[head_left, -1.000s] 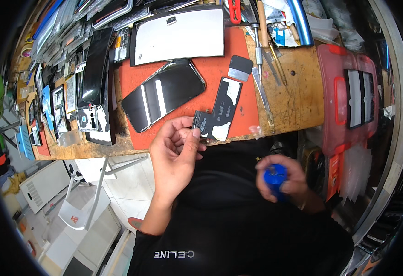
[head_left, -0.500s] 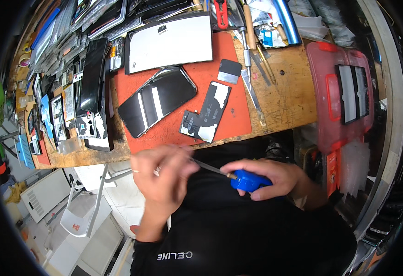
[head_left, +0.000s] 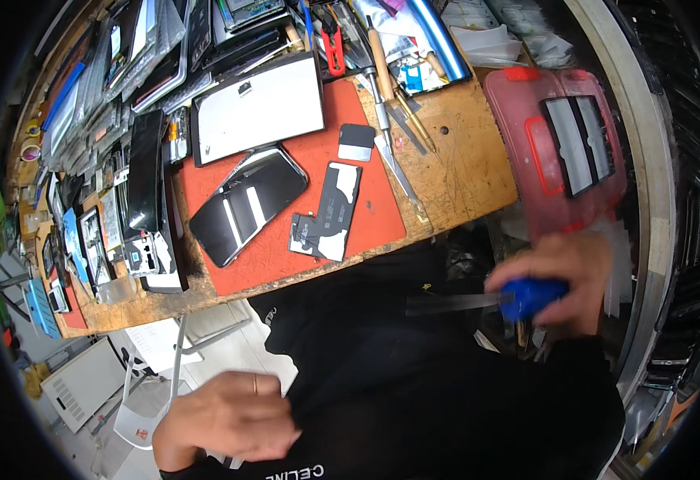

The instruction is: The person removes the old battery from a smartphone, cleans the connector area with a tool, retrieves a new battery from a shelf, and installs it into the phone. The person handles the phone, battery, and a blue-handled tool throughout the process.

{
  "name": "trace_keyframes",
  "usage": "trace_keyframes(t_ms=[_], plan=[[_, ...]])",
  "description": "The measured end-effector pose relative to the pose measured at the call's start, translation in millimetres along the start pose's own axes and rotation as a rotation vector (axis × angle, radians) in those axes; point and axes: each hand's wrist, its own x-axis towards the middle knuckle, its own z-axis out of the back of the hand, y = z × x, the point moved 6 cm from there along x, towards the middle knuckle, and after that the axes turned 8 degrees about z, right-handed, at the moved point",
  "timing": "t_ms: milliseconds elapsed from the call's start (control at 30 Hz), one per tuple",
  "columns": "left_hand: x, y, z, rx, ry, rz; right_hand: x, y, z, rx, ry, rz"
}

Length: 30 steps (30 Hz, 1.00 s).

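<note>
In my right hand [head_left: 578, 268], raised at the right, is a blue-bodied tool [head_left: 532, 298] with a long thin grey shaft [head_left: 450, 304] pointing left; motion blurs both. My left hand [head_left: 234, 416] hangs low at the left, knuckles up and fingers curled, a ring on one finger. Its palm is hidden, so I cannot see whether anything is inside. Neither hand touches the bench. On the red mat [head_left: 274, 270] lie a dark glossy phone [head_left: 250, 204], an L-shaped phone battery [head_left: 326, 212] with white patches, and a small black-and-silver rectangle [head_left: 355, 142].
A white panel with a dark border [head_left: 258, 108] lies behind the phone. Slim hand tools [head_left: 398, 172] and red-handled pliers [head_left: 333, 52] rest right of the mat. Stacked phone parts [head_left: 114, 76] crowd the left. A translucent red case [head_left: 518, 152] stands at the right.
My right hand has carried the blue tool rightward and slightly up. My left hand has dropped down and left, away from the tool's shaft. The view has shifted.
</note>
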Motion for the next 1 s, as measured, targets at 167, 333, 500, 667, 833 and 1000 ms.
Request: trace_keyframes(t_ms=[167, 333, 500, 667, 833, 1000], plan=[[24, 43, -27, 0.342, -0.092, 0.170, 3, -80, -32, 0.677, -0.621, -0.111], [65, 73, -12, 0.437, -0.794, 0.326, 4, -108, -63, 0.758, -0.727, 0.010], [95, 80, -20, 0.642, -0.853, 0.537, 3, -96, -63, 0.899, -0.711, -0.044], [68, 78, -19, 0.495, -0.556, 0.414, 11, -107, -85, 1.000, -0.603, -0.056], [61, 79, -31, 0.498, -0.697, 0.398, 20, -110, -102, 1.115, -0.496, -0.059], [61, 83, -38, 0.593, -0.862, 0.310, 20, -108, -104, 1.126, -0.501, -0.083]])
